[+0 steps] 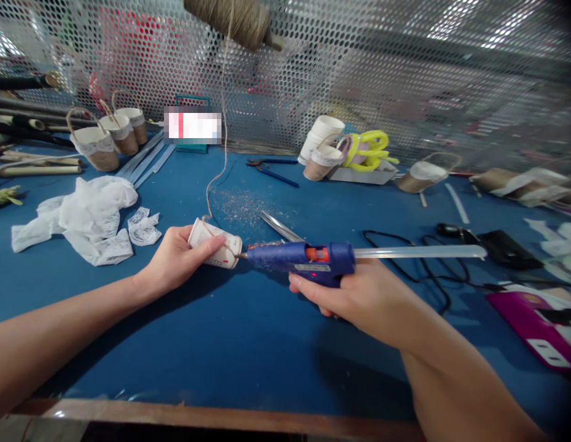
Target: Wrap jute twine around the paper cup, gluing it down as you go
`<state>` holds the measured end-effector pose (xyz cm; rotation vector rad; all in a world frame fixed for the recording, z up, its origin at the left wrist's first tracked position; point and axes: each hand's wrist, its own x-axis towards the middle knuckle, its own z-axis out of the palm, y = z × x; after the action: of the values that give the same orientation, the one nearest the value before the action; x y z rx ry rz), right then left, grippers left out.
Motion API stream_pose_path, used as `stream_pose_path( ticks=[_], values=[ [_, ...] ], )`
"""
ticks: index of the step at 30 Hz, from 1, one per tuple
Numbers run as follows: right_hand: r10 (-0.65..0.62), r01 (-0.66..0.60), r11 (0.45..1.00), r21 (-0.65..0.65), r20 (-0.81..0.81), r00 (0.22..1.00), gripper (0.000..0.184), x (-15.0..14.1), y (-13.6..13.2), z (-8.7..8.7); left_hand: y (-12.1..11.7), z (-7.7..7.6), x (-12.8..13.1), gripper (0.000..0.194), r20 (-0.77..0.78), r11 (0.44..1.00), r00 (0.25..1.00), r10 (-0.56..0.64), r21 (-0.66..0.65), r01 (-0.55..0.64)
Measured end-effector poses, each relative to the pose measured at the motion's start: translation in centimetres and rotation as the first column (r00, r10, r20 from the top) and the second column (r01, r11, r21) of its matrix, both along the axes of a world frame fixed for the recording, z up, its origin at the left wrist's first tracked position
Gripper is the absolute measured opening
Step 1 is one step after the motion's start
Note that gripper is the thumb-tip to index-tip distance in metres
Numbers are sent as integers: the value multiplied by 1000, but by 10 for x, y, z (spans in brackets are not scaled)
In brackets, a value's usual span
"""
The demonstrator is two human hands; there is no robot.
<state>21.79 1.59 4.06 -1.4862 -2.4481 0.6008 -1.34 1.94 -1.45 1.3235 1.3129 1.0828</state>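
Note:
My left hand [177, 258] is closed around a small white paper cup [216, 244] lying on its side above the blue table [212, 344]. A jute string [221, 141] runs from the cup up to a twine spool [230, 21] hanging overhead. My right hand [354, 294] grips a blue hot glue gun [304, 259] with a clear glue stick [419, 252] sticking out of its back. The gun's nozzle touches the cup's rim end.
Crumpled white plastic [83, 215] lies left. Twine-wrapped cup baskets [105, 138] stand back left, more cups [322, 150] and yellow cord [371, 150] back centre. Pliers [271, 167], scissors [280, 227], a black cable [419, 270] and a magenta package [538, 325] lie right. Perforated mesh [405, 73] closes the back.

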Motion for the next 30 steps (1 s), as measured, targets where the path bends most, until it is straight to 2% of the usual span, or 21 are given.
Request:
stream_pose_path(
  ticks=[3, 5, 13, 18, 23, 28, 30],
  values=[
    [-92, 87, 983, -163, -29, 995, 21, -3, -1, 3, 0, 0, 0, 23, 0, 1000, 1000, 4, 3, -4],
    [-131, 123, 974, -191, -30, 991, 21, -5, -1, 4, 0, 0, 0, 23, 0, 1000, 1000, 2, 5, -2],
    [-167, 158, 970, -185, -31, 986, 25, -5, 0, 5, 1, -2, -1, 26, 7, 1000, 1000, 14, -14, -14],
    [-100, 86, 980, -182, -69, 993, 22, -5, -1, 4, 1, -3, -1, 25, 10, 1000, 1000, 18, -7, -18],
    [-196, 183, 959, -215, -37, 980, 23, -6, -1, 5, -1, 0, 1, 21, 20, 1000, 1000, 11, -2, -11],
    [-151, 139, 972, -190, -54, 987, 22, -5, 0, 3, -1, 1, 1, 21, 24, 1000, 1000, 15, 8, -15],
    [-128, 120, 983, -138, -50, 991, 20, -3, 1, 0, -1, 0, 1, 21, 20, 1000, 1000, 19, 10, -19]
  ],
)
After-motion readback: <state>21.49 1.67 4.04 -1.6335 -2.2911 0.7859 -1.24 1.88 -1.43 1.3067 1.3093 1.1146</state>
